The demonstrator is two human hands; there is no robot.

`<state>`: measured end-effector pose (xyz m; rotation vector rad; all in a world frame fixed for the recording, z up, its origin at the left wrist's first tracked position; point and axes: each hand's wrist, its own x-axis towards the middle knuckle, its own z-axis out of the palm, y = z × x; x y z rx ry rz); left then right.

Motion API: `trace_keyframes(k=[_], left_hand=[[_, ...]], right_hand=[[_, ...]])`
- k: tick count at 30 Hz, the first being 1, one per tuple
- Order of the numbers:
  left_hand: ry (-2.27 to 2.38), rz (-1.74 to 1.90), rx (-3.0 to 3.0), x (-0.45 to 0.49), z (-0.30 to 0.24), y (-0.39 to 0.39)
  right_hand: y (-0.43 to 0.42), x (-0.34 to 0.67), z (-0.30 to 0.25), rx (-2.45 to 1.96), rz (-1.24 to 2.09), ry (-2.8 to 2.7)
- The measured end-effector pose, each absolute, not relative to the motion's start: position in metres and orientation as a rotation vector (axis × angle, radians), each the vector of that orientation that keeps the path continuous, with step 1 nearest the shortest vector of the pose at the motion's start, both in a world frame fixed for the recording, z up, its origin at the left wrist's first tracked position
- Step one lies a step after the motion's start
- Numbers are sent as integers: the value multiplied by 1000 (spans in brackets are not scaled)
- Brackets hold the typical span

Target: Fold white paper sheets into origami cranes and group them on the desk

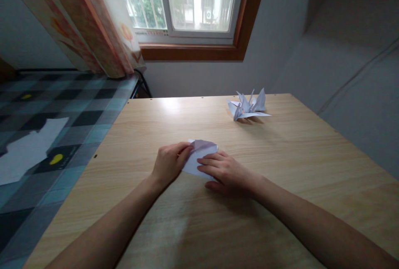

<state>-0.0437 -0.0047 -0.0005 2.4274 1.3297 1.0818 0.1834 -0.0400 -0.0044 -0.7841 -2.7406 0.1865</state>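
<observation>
A small folded sheet of white paper (pixel 197 162) lies on the wooden table (pixel 149 235) in front of me, its far edge turned over in a slightly shaded flap. My left hand (pixel 170 159) pinches the paper's far left corner between thumb and fingers. On the paper's right side rests my right hand (pixel 226 172), its fingers stretched out flat across the surface and its thumb nearer to me. Part of the paper's right edge is hidden under that hand. Beyond it, toward the table's back right, stand folded white paper cranes (pixel 247 106), overlapping each other.
To the left is a bed with a checkered cover (pixel 93 107), torn white paper (pixel 28 150) lying on it. An orange flowered curtain (pixel 102 23) hangs by the barred window (pixel 199 3). A cable (pixel 355 78) runs along the right wall.
</observation>
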Motion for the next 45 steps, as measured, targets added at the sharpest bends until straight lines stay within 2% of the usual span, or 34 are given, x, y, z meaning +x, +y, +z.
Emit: trace_keyframes(k=[5, 10, 16, 23, 27, 37, 41, 45], left_hand=[[1405, 1140, 2186, -43, 0, -4], [1363, 1309, 2444, -39, 0, -13], [966, 925, 2772, -33, 2, -18], [1045, 598, 2769, -30, 0, -17], [1007, 533, 2790, -29, 0, -17], [809, 466, 2814, -41, -3, -11], [774, 569, 2780, -41, 0, -11], [748, 682, 2686, -39, 3, -12]], right_hand=[[-42, 182, -4, -810, 181, -2749], [-46, 174, -4, -915, 152, -2719], [-49, 171, -2, -1037, 182, -2653], [-41, 176, -1, -1001, 296, -2579], [-37, 179, 0, -907, 180, -2651], [-27, 196, 17, -824, -505, -2806], [-25, 202, 22, -903, -567, -2817], [-24, 201, 20, -954, -409, -2777]])
